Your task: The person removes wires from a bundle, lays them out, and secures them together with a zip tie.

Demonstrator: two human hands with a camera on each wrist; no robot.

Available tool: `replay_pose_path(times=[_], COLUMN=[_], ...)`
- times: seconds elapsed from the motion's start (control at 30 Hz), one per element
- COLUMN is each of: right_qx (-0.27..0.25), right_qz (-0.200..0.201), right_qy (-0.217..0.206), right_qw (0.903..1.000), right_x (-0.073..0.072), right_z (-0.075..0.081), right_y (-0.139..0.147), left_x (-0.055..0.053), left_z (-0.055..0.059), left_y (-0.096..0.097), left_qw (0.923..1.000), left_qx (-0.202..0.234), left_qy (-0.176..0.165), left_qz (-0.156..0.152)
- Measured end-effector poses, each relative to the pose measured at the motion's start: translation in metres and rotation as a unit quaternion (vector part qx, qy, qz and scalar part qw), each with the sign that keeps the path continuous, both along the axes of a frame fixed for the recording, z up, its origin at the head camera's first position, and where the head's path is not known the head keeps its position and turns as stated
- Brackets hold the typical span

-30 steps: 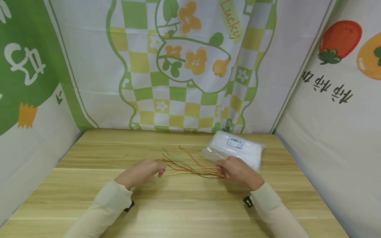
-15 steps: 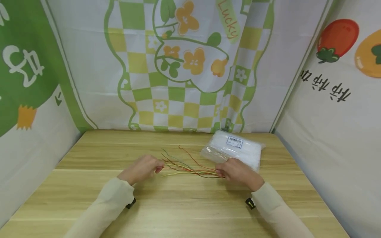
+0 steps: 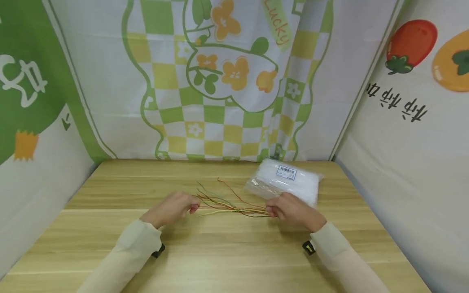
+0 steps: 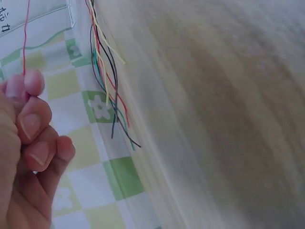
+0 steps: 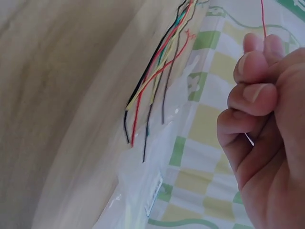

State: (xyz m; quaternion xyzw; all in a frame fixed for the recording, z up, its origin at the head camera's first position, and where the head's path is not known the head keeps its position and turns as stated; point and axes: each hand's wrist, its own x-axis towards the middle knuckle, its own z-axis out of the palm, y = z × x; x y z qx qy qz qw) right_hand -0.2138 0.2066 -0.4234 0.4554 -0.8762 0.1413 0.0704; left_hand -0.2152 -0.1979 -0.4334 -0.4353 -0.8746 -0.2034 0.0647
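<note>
A thin red wire [image 4: 25, 45] runs taut between my two hands. In the left wrist view my left hand [image 4: 31, 138] pinches one end between thumb and forefinger, its other fingers curled. My right hand [image 5: 259, 109] pinches the red wire [image 5: 263, 19] the same way in the right wrist view. Below the stretched wire, a loose bunch of wires [image 3: 238, 210] in red, yellow, black and green lies on the wooden table. Seen from the head, my left hand [image 3: 174, 209] is at the bunch's left ends and my right hand [image 3: 291, 209] overlaps its right ends.
A clear plastic bag of white material [image 3: 305, 185], with a barcode label [image 3: 286, 172], lies at the table's back right, just behind my right hand. Printed cloth [image 3: 234, 134] walls the table [image 3: 220, 256] at the back and both sides.
My left hand rose slightly between the first and second frames, its fingertips closing up on the red wire. The right hand has hardly moved. The head view has shifted a little.
</note>
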Motion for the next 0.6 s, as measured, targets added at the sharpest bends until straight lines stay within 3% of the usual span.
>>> replay_pose_path(times=[0.33,0.5,0.6], right_qx=[0.048,0.065,0.075], right_qz=[-0.058,-0.081,-0.089], right_qy=[-0.043,-0.067,-0.071], right_qw=[0.9962,0.9923,0.9906], right_x=[-0.0108,-0.0089,-0.0096], right_z=[-0.0038,-0.0021,-0.0025], right_y=[-0.0042,-0.0065,-0.007], left_x=[-0.0042,-0.0052,-0.0055], left_z=[0.0031,0.0012,0.002], left_y=[-0.0027,0.001,0.0046], left_qw=[0.9959,0.993,0.9926], left_qx=[-0.021,-0.028,-0.035], left_qy=[-0.084,-0.1,-0.086], left_qz=[0.027,0.056,0.079])
